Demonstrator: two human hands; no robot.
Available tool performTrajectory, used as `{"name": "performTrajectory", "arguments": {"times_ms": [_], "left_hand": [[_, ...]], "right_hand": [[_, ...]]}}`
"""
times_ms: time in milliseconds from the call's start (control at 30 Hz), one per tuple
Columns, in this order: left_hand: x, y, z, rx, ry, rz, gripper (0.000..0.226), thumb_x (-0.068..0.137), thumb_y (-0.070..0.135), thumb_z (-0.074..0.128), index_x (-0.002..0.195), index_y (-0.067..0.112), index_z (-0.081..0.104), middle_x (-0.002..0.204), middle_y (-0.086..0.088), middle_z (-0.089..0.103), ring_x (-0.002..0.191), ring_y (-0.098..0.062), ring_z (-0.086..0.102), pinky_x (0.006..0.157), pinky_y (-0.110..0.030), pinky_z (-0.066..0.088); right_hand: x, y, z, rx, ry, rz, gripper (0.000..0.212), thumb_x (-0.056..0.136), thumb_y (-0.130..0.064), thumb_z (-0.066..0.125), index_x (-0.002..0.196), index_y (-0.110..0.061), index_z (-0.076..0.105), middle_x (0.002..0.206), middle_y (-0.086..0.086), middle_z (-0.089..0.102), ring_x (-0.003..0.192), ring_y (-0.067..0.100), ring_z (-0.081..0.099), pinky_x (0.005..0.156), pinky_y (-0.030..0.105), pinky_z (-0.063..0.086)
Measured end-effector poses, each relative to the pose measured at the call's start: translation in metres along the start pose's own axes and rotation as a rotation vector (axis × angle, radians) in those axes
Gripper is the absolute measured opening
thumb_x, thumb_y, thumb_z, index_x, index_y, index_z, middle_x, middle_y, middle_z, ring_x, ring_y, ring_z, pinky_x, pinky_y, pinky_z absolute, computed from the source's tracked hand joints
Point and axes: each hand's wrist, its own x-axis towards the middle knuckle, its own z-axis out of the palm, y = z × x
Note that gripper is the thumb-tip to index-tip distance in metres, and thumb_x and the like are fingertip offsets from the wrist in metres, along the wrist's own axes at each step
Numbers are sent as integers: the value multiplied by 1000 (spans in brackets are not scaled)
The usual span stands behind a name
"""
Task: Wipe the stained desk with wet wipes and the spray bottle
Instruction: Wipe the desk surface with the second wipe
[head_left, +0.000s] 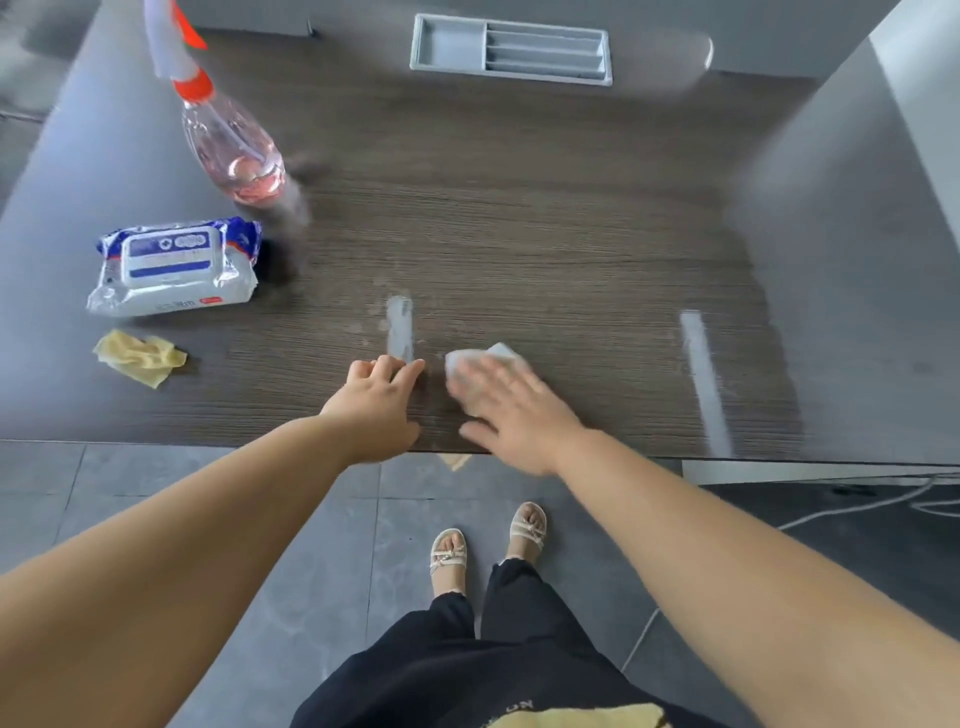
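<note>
I am standing at the desk (519, 218), a broad dark slab whose fine wood grain is running from side to side. At its far edge a grey plastic tray (511, 49), rectangular and split into slots, is lying flat. Far left, the spray bottle (234, 150) is standing upright, clear and rounded, holding pink liquid under an orange and white trigger head. Just in front of it the pack of wet wipes (171, 267) is lying flat, a soft crinkled white and blue pouch with a hard flip lid. A crumpled yellow cloth (140, 356) is sitting nearer me. A chalky pale streak (400, 327) is marking the grain near the front edge, and a longer streak (704, 374) is slanting well to the right. My right hand (511, 410) is pressing a white wipe (485, 358) flat on the desk, its fingers (498, 376) straight and slightly spread, motion-blurred. My left hand (376, 397) is resting beside it, its fingers (410, 366) loosely curled, their tips touching the desk at the near end of the pale streak, holding nothing.
</note>
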Motion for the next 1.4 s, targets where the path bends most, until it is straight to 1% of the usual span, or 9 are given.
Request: {"name": "performTrajectory", "arguments": {"times_ms": [133, 333, 533, 767, 967, 1133, 1200, 1300, 1400], "left_hand": [[0, -3, -3, -59, -4, 8, 76, 86, 31, 52, 149, 22, 11, 147, -5, 23, 131, -33, 21, 108, -38, 27], [-1, -1, 2, -32, 12, 19, 77, 84, 38, 53, 148, 26, 12, 148, -4, 19, 131, -31, 18, 107, -39, 31], [4, -1, -1, 0, -1, 21, 79, 83, 40, 54, 148, 28, 10, 140, -4, 25, 126, -31, 22, 99, -41, 41], [3, 5, 4, -61, 60, -16, 77, 82, 37, 54, 147, 21, 15, 141, -7, 27, 126, -32, 24, 103, -43, 35], [-1, 2, 8, -134, 79, -21, 73, 83, 36, 55, 144, 15, 22, 145, -6, 25, 132, -31, 19, 107, -44, 31], [-7, 0, 16, -202, 131, -8, 72, 83, 40, 52, 144, 13, 25, 149, -7, 23, 136, -31, 17, 112, -40, 21], [-7, -3, 18, -233, 131, -3, 70, 85, 33, 56, 145, 13, 25, 151, -6, 21, 138, -30, 14, 114, -39, 19], [-7, -5, 19, -225, 113, 10, 72, 85, 32, 56, 146, 14, 24, 153, -5, 17, 140, -30, 10, 115, -42, 19], [-7, -2, 19, -194, 107, 13, 71, 85, 34, 55, 146, 16, 23, 154, -6, 13, 141, -31, 6, 115, -47, 16]], "right_hand": [[14, 34, -6, 138, 77, 467, 60, 99, -51, 9, 149, -26, -12, 156, -2, -24, 142, 17, -24, 115, 40, -14], [19, 3, -1, -31, 21, -8, 60, 99, -52, 17, 150, -29, -7, 156, -5, -19, 143, 16, -21, 116, 41, -15], [41, 34, -12, 120, 118, 552, 63, 98, -53, 9, 149, -22, -13, 156, 3, -23, 143, 22, -23, 116, 43, -13], [40, -12, -3, -59, 60, 15, 64, 97, -55, 16, 150, -26, -6, 157, -3, -19, 143, 17, -21, 115, 40, -15], [27, 13, 2, 65, 114, 378, 66, 97, -54, 14, 150, -20, -9, 156, 4, -20, 144, 23, -19, 116, 43, -11], [-7, -29, 46, -142, 252, -105, 72, 86, -59, 24, 140, -16, 44, 147, 9, 39, 136, 30, 36, 106, 52, 36], [-18, -8, 54, -198, 305, -188, 68, 83, -57, 36, 140, -20, 42, 146, 6, 42, 135, 27, 38, 108, 46, 36], [-36, 16, 61, -89, 407, -81, 83, 75, -37, 74, 143, -18, 31, 149, 8, 36, 139, 25, 28, 115, 40, 15], [-49, 12, 73, -8, 568, -19, 66, 77, -8, 72, 136, -14, 43, 141, 8, 48, 132, 26, 42, 115, 35, 16]]}}
